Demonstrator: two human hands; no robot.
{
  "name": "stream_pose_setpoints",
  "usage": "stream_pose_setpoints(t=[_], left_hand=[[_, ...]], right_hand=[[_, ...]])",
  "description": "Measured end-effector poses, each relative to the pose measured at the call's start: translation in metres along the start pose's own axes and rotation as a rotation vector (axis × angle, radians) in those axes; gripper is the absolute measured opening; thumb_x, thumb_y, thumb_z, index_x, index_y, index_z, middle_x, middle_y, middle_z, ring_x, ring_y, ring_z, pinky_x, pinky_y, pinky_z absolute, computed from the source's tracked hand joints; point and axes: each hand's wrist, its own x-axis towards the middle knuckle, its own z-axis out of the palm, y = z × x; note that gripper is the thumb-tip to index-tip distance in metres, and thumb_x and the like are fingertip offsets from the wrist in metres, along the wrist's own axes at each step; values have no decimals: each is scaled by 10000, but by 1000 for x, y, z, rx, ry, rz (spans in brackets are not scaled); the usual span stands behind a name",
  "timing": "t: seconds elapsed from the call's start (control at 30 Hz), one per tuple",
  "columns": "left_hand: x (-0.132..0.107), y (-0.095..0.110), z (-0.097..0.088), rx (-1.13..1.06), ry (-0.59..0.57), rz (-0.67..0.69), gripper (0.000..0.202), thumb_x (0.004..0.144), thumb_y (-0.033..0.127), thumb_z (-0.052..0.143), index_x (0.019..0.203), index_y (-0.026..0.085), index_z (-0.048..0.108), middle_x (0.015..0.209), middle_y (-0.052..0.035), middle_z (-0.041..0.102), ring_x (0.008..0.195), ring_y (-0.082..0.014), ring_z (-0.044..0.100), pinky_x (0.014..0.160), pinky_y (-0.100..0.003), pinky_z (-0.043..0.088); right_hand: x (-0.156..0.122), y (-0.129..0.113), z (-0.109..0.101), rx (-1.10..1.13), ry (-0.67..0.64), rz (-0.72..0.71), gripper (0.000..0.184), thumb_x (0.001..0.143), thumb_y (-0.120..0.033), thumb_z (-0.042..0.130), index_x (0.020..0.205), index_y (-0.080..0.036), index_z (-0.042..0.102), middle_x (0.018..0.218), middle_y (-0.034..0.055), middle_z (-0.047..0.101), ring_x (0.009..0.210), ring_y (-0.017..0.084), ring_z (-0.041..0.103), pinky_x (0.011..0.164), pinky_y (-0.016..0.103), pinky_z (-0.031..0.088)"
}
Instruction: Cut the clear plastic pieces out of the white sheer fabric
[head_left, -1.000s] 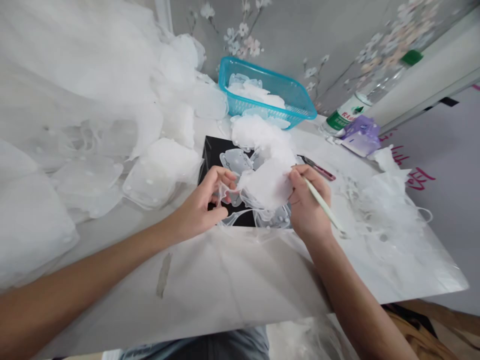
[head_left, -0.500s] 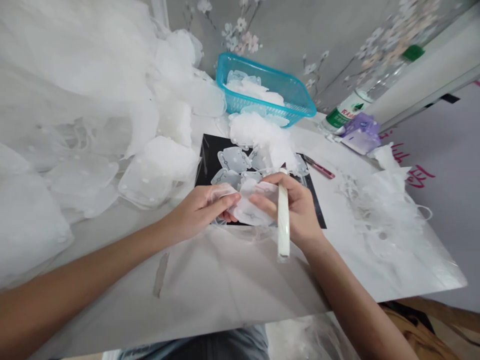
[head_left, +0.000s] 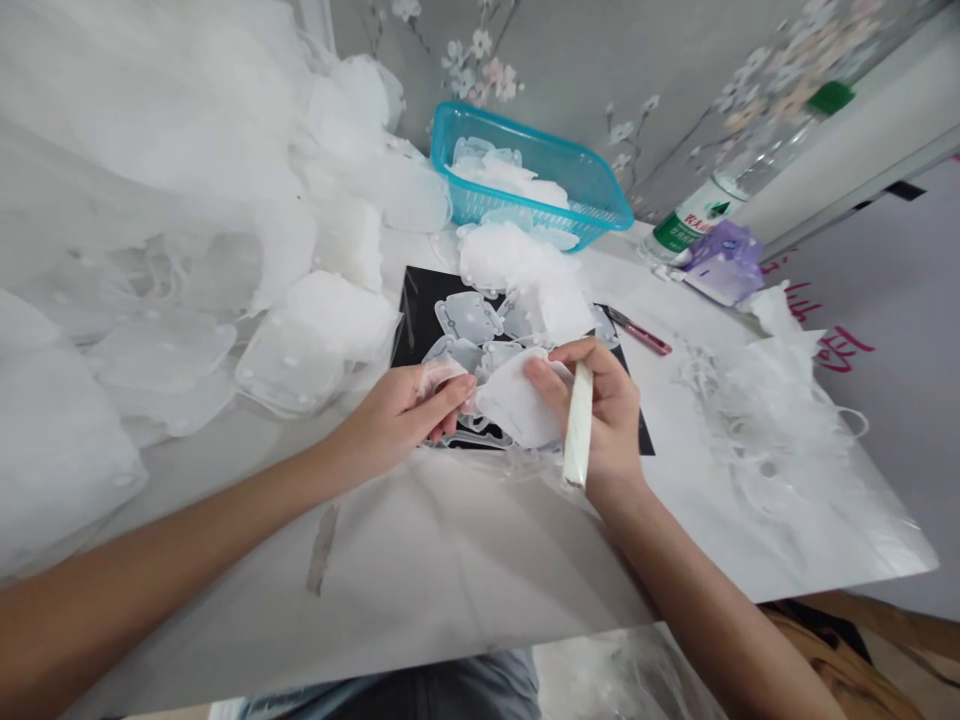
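Note:
My left hand (head_left: 409,410) is closed, thumb against fingers, on a crumpled, thin translucent scrap (head_left: 444,372). In my right hand (head_left: 604,415) the thumb and fingers grip a white rounded plastic sheet (head_left: 523,400), whose left edge reaches my left fingertips. A pale, wrapped stick-like handle (head_left: 577,430) is also tucked in the right hand, slanting down past the palm; its upper end is hidden by the fingers. Beneath both hands lies a black mat (head_left: 420,310) bearing several translucent rounded pieces (head_left: 469,318) and a heap of white ones (head_left: 517,265).
A blue basket (head_left: 532,130) with white pieces stands behind the mat. To the right are a pink cutter knife (head_left: 637,332), a plastic bottle (head_left: 709,210), a purple packet (head_left: 726,262) and a tangle of clear scraps (head_left: 765,430). Large stacks of white sheets (head_left: 172,130) fill the left side.
My right hand has shifted slightly right and up with the white sheet, widening its distance from the left hand. The pale handle has tilted. My left hand has barely moved.

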Motion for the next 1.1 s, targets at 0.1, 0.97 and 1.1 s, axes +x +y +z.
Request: stream_pose_setpoints(t=[0.1, 0.97, 1.1], left_hand=[[0, -3, 1, 27, 6, 29, 371, 904, 443, 416, 670, 175, 517, 532, 41, 472, 487, -76, 446, 462, -187, 364], [-5, 6, 11, -343, 51, -66, 301, 789, 439, 612, 959, 198, 671, 934, -25, 713, 911, -224, 660, 781, -310, 536], [-1, 2, 8, -539, 167, -136, 228, 749, 329, 692, 942, 208, 688, 966, -18, 720, 904, -190, 666, 818, -293, 545]], right_hand=[[-1, 2, 1, 2, 27, 28, 213, 730, -305, 679, 686, -189, 506, 540, -60, 410, 452, 54, 339, 396, 195, 261], [-15, -8, -4, -195, -404, -424, 99, 851, -201, 565, 947, -205, 591, 944, 37, 709, 807, 136, 686, 719, 259, 562], [-9, 3, -2, -376, -221, -683, 152, 792, -231, 645, 932, -218, 587, 969, 70, 708, 933, 199, 669, 794, 343, 560]])
